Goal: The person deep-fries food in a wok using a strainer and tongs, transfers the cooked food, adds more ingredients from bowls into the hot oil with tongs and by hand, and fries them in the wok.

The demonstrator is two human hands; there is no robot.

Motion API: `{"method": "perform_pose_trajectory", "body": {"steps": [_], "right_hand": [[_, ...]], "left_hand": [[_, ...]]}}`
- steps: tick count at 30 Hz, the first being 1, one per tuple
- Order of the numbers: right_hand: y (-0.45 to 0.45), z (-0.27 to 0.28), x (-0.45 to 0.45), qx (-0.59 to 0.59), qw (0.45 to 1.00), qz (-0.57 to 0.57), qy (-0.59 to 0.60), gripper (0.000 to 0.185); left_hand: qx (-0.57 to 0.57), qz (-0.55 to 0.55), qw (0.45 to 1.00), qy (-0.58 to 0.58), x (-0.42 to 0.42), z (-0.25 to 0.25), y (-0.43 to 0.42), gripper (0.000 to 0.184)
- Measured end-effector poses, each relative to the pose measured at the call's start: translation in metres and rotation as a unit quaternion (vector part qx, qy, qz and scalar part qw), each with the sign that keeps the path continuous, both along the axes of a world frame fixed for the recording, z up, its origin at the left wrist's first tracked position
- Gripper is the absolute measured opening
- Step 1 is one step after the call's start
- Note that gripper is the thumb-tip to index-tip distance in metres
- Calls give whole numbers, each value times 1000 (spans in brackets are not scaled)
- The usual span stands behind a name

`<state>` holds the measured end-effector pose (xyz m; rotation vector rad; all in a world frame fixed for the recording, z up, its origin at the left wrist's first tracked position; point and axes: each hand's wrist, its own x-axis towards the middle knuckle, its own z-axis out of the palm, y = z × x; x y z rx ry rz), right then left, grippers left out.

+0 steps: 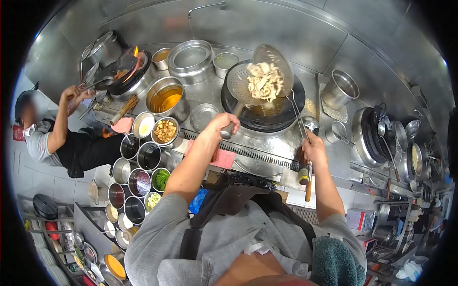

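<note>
My left hand (223, 125) is closed round the handle of a perforated strainer (236, 81), which is raised over a black wok (298, 100). Pale cooked strips (265, 82) lie heaped in the strainer. My right hand (314, 148) grips the long thin handle of a second utensil, and its metal rods reach up to the wok's right side. Tilted behind the food is a round mesh skimmer (279, 59). Brown liquid (271, 110) shows in the wok under the strainer.
To the left stand a pot of orange liquid (166, 100), a bowl of browned cubes (164, 131) and several seasoning containers. A co-worker (52, 138) tends a flaming wok (125, 71) at far left. At right are a steel pot (339, 88) and another burner (369, 136).
</note>
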<state>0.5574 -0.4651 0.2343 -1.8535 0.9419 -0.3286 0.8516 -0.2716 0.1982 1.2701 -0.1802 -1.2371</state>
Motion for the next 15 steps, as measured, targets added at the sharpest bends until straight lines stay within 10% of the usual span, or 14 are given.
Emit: {"method": "perform_pose_trajectory", "body": {"steps": [2,15], "right_hand": [[-2,-12,1,-349,935,45,51,36],[-6,1,1,-253,965,-38,63,36]], "left_hand": [[-9,-10,999,53,-7,0,-14,5],[-95,-75,962,244,-8,7,0,18]]}}
